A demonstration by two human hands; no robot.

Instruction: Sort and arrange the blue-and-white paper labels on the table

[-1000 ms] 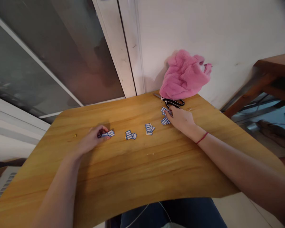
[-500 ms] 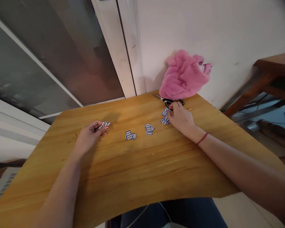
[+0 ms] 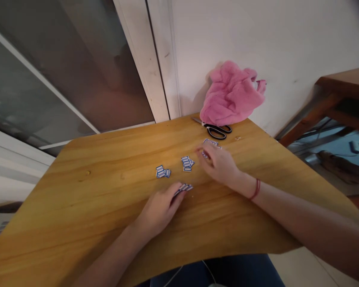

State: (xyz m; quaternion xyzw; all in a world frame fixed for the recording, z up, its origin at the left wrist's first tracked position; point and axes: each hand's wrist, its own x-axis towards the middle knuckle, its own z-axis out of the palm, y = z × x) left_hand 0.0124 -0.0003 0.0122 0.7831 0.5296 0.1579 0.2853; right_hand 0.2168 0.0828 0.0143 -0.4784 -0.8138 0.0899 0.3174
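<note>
My left hand (image 3: 163,205) grips a small bunch of white paper labels with blue borders (image 3: 184,187), which stick out past the thumb and fingers above the front half of the table. My right hand (image 3: 218,161) has its fingertips drawn together over the right-hand pile of the same labels (image 3: 211,142) and covers part of it. Motion blur hides whether a label is between those fingertips. Between the hands lie a middle pile of labels (image 3: 186,163) and a left pile of labels (image 3: 162,172), both loosely overlapping on the wooden table (image 3: 107,199).
Black-handled scissors (image 3: 217,130) lie at the back edge beside a heaped pink plush cloth (image 3: 231,97) against the wall. A tiny yellowish piece (image 3: 88,172) sits on the table's left side. At the right stands another wooden table (image 3: 344,83).
My left hand has moved right and nearer to me, carrying its labels. My right hand has drawn slightly left and toward me from the right-hand pile, uncovering the scissor handles.
</note>
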